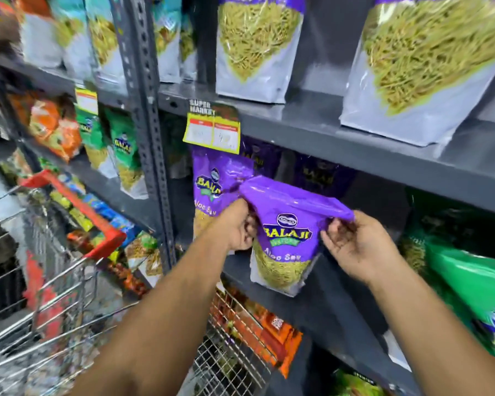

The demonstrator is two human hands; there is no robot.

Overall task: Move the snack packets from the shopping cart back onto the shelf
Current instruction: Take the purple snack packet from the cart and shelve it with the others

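Note:
A purple Aloo Sev snack packet stands upright at the front edge of the middle shelf. My left hand pinches its top left corner. My right hand grips its top right corner. A second purple packet of the same kind stands just behind and to the left, on the same shelf. The wire shopping cart with a red handle is at the lower left, its inside blurred.
The upper shelf carries large white packets of sev. A yellow price tag hangs from its edge. Green packets sit to the right. A perforated steel upright divides the bays; orange packets lie lower down.

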